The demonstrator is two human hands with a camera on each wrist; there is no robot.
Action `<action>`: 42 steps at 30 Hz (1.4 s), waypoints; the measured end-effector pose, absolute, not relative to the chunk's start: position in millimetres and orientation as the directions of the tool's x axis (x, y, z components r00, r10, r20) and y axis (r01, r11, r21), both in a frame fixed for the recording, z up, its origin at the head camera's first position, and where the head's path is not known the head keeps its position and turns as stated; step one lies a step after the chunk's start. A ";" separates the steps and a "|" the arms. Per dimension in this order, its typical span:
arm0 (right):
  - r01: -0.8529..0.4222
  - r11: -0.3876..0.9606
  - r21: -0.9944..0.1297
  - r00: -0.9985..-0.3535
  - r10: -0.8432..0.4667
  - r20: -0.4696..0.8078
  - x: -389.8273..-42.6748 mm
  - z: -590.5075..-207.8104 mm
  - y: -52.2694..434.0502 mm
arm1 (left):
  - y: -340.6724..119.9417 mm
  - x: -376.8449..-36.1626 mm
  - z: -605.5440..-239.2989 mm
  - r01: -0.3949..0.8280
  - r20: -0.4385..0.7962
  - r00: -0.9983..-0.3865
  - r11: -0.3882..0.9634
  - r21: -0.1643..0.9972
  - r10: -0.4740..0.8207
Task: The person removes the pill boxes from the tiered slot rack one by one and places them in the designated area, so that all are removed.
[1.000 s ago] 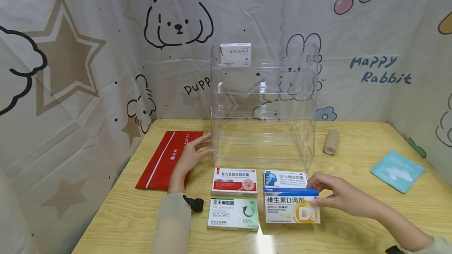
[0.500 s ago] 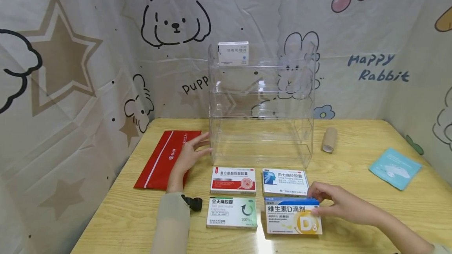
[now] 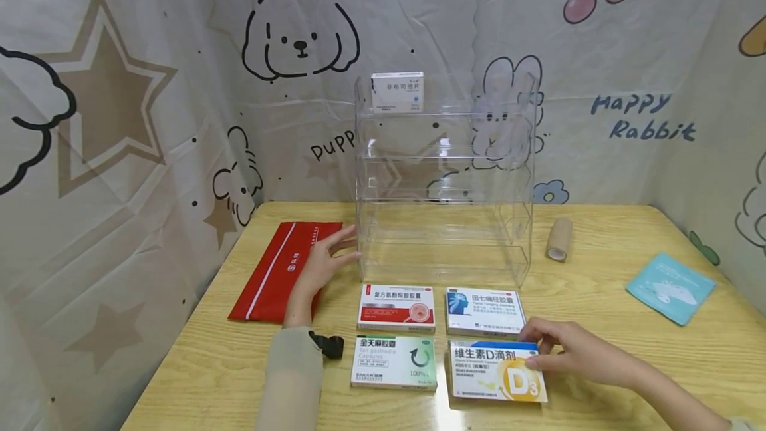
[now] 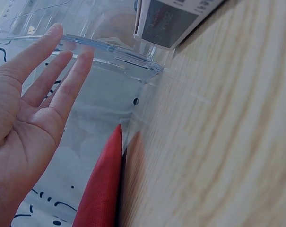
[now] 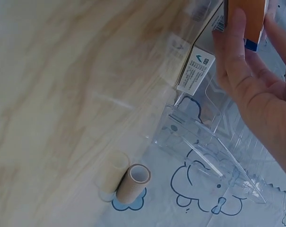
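In the head view my right hand (image 3: 574, 354) pinches the right end of a white and yellow vitamin D3 medicine box (image 3: 481, 378); its orange end (image 5: 251, 19) shows in the right wrist view. Just behind it lies a white and blue medicine box (image 3: 485, 311). To its left are a green and white capsule box (image 3: 393, 362) and a red and white capsule box (image 3: 396, 308). My left hand (image 3: 316, 275), fingers extended, touches the left side of a clear tiered display rack (image 3: 445, 202). On the rack's top tier stands a small white tablet box (image 3: 397, 93).
A red flat pouch (image 3: 278, 278) lies left of the rack, partly under my left hand's line of sight. Right of the rack are a brown cardboard-coloured roll (image 3: 560, 239) and a turquoise packet (image 3: 671, 288). A printed curtain (image 3: 179, 218) surrounds the wooden table (image 3: 197, 364).
My right hand has moved the vitamin D3 box toward the front edge and lowered it, uncovering more of the white and blue box behind. The left hand stays at the rack.
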State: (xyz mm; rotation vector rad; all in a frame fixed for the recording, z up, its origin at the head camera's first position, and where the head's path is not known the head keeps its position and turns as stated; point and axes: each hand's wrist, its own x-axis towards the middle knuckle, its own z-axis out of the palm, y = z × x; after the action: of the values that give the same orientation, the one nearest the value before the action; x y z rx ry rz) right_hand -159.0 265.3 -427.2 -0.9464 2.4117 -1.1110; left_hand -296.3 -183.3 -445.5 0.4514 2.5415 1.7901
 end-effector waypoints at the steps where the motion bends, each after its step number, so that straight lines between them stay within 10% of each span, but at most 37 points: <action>1: -0.431 0.479 -0.764 -0.731 -0.682 -0.015 -158.6 -427.5 265.2 | -183.2 -296.2 -445.5 0.233 0.163 -0.958 0.308 0.922 0.236; 42: -0.301 0.592 -0.748 -0.836 -0.541 -0.091 -157.1 -420.8 261.5 | -181.7 -294.0 -442.3 0.230 0.159 -0.958 0.302 0.925 0.239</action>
State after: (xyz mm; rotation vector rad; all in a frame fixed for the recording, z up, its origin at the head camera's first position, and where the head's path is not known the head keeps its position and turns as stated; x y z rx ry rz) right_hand -157.1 261.5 -420.8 -0.6864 2.5141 -1.0965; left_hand -294.0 -181.7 -442.3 0.4551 2.5282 1.7938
